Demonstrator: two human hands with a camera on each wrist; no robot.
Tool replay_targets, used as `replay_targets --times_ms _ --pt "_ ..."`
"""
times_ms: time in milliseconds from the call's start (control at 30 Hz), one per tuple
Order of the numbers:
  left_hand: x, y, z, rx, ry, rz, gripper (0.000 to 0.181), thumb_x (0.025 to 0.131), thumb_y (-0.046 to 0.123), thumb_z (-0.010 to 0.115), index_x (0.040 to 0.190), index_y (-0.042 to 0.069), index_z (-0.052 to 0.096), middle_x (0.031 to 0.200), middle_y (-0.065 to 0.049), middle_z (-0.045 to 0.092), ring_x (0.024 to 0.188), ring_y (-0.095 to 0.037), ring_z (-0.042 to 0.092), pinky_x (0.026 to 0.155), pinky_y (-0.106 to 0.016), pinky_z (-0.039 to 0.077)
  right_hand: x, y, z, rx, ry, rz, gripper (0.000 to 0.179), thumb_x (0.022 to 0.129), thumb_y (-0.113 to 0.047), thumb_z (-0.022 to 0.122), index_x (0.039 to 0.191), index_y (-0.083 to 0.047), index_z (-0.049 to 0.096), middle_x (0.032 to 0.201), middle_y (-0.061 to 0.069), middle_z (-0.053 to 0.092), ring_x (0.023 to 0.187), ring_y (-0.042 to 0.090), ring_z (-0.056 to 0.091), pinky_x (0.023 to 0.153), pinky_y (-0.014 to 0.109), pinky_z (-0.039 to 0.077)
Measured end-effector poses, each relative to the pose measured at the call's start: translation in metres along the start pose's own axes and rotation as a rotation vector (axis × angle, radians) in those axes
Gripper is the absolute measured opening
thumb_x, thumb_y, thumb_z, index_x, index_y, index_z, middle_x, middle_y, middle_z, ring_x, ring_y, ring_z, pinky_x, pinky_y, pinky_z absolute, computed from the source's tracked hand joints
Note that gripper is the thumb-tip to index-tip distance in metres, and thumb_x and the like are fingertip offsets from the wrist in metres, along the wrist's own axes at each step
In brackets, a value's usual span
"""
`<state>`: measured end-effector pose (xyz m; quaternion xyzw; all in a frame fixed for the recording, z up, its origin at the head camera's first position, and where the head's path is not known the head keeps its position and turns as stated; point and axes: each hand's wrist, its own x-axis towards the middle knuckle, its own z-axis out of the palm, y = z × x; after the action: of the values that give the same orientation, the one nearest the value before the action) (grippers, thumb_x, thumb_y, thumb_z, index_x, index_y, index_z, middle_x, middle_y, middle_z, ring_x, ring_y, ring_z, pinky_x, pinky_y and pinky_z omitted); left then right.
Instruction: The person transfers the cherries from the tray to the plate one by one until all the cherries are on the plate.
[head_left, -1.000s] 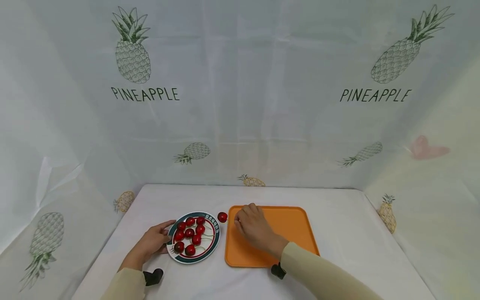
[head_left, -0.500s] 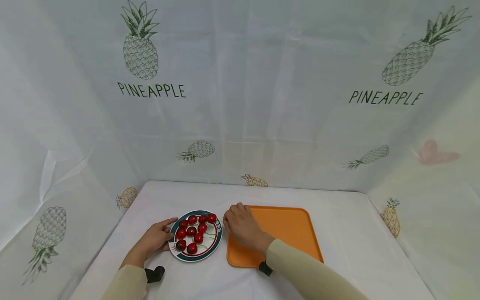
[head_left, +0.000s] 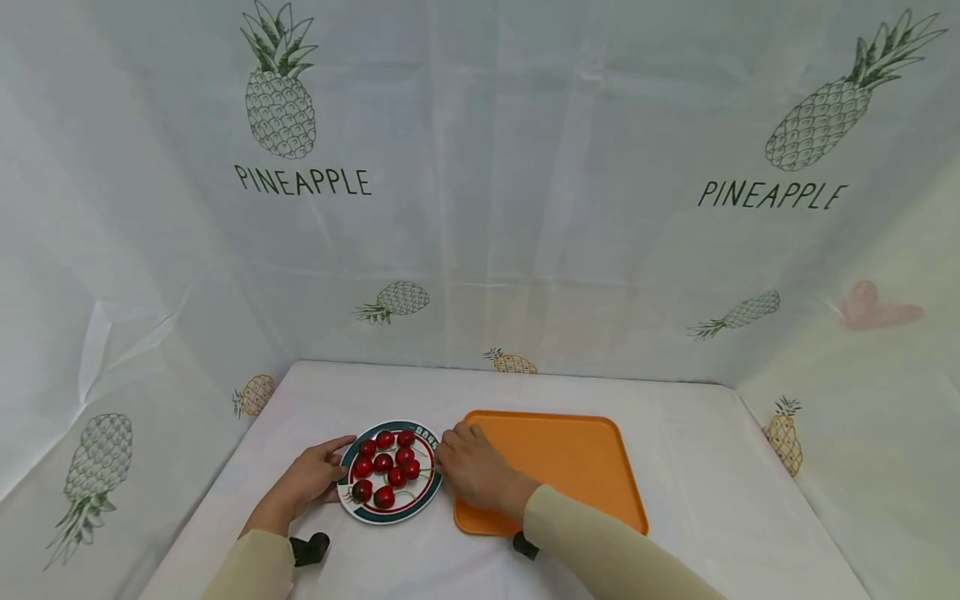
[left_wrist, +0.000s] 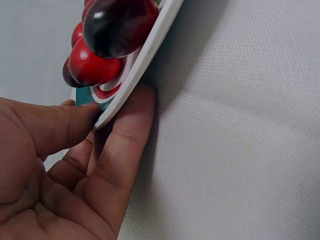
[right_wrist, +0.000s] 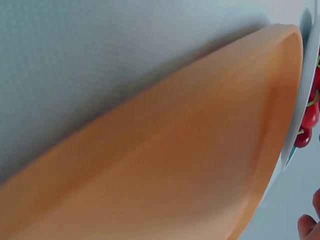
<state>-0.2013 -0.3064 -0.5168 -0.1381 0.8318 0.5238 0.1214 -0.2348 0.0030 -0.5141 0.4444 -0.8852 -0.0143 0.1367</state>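
Note:
A white plate (head_left: pixel 390 517) with a dark green rim sits on the left half of the table, holding several red cherries (head_left: pixel 383 463) with stems. My left hand (head_left: pixel 311 475) pinches its left rim. In the left wrist view the thumb (left_wrist: pixel 65 125) lies over the plate edge (left_wrist: pixel 145 60) and the fingers are underneath. My right hand (head_left: pixel 476 467) is beside the plate's right rim, above the left part of an orange tray (head_left: pixel 570 467). In the right wrist view only fingertips (right_wrist: pixel 306 226) show at the lower right, apart, with no object visible between them.
The tray stands just right of the plate, its raised rim (right_wrist: pixel 285 60) close to the plate's edge. A white cloth (head_left: pixel 697 483) covers the table. A pineapple-printed sheet (head_left: pixel 525 208) hangs behind and at both sides.
My right hand has moved left from over the tray to the plate's edge. The cherry that lay beside the plate is now among the others on it. My left hand stays at the rim.

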Motion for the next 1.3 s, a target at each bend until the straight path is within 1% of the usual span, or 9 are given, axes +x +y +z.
replay_targets --times_ms 167,333,600,767,900,1000,1133,1300 --pt "0.001 0.0 0.0 -0.004 -0.008 -0.001 0.063 0.099 -0.003 0.059 0.159 0.009 0.046 0.124 -0.023 0.048 0.097 -0.026 0.059 0.073 -0.034 0.06 -0.001 -0.002 0.001 -0.029 -0.007 -0.019 0.02 0.106 -0.038 0.062 0.115 -0.02 0.065 0.103 -0.006 0.055 0.101 0.014 0.044 0.087 0.026 0.038" --pt "0.001 0.001 0.001 -0.004 -0.009 -0.003 0.063 0.099 -0.003 0.059 0.159 0.01 0.046 0.124 -0.023 0.048 0.097 -0.026 0.06 0.073 -0.034 0.061 -0.002 -0.004 -0.001 -0.058 -0.014 -0.028 0.021 0.107 -0.039 0.06 0.114 -0.02 0.066 0.102 -0.006 0.056 0.099 0.014 0.045 0.085 0.025 0.037" --pt "0.0 0.002 0.001 0.005 -0.01 -0.008 0.063 0.098 -0.003 0.058 0.159 0.01 0.046 0.126 -0.024 0.048 0.099 -0.027 0.059 0.073 -0.033 0.061 -0.005 0.0 0.002 -0.031 -0.004 -0.055 0.016 0.107 -0.037 0.06 0.11 -0.022 0.065 0.102 -0.007 0.055 0.098 0.013 0.044 0.083 0.025 0.034" --pt "0.0 0.002 0.001 0.011 -0.005 -0.01 0.064 0.098 -0.003 0.058 0.159 0.01 0.045 0.129 -0.025 0.048 0.1 -0.027 0.059 0.073 -0.032 0.061 -0.001 0.003 0.002 -0.051 -0.022 -0.081 0.02 0.107 -0.038 0.06 0.114 -0.022 0.069 0.102 -0.007 0.057 0.099 0.014 0.045 0.084 0.025 0.035" --pt "0.001 0.001 0.001 0.016 -0.006 -0.009 0.064 0.098 -0.004 0.058 0.159 0.01 0.045 0.128 -0.025 0.048 0.099 -0.027 0.059 0.072 -0.033 0.061 0.004 0.003 0.003 -0.1 -0.038 -0.087 0.024 0.108 -0.039 0.058 0.117 -0.021 0.07 0.103 -0.007 0.059 0.099 0.014 0.045 0.085 0.026 0.036" --pt "0.001 0.0 0.001 0.007 -0.007 -0.017 0.064 0.098 -0.004 0.058 0.16 0.01 0.045 0.129 -0.025 0.047 0.099 -0.027 0.059 0.072 -0.033 0.061 0.007 0.003 0.004 -0.13 -0.04 -0.089 0.023 0.108 -0.038 0.059 0.116 -0.021 0.071 0.102 -0.007 0.06 0.098 0.015 0.046 0.085 0.026 0.037" --pt "0.001 -0.001 0.0 -0.005 -0.004 -0.029 0.065 0.098 -0.005 0.059 0.159 0.01 0.045 0.13 -0.027 0.048 0.098 -0.027 0.06 0.074 -0.034 0.062 0.011 0.001 0.004 -0.151 -0.032 -0.115 0.016 0.105 -0.033 0.065 0.114 -0.023 0.072 0.1 -0.009 0.061 0.097 0.014 0.046 0.083 0.025 0.038" --pt "0.0 0.0 -0.002 -0.025 -0.012 -0.036 0.065 0.098 -0.006 0.059 0.159 0.009 0.045 0.13 -0.027 0.048 0.096 -0.026 0.063 0.074 -0.036 0.064 0.014 0.0 0.001 -0.141 -0.036 -0.136 0.012 0.101 -0.03 0.07 0.111 -0.025 0.073 0.098 -0.011 0.061 0.097 0.013 0.047 0.081 0.025 0.036"
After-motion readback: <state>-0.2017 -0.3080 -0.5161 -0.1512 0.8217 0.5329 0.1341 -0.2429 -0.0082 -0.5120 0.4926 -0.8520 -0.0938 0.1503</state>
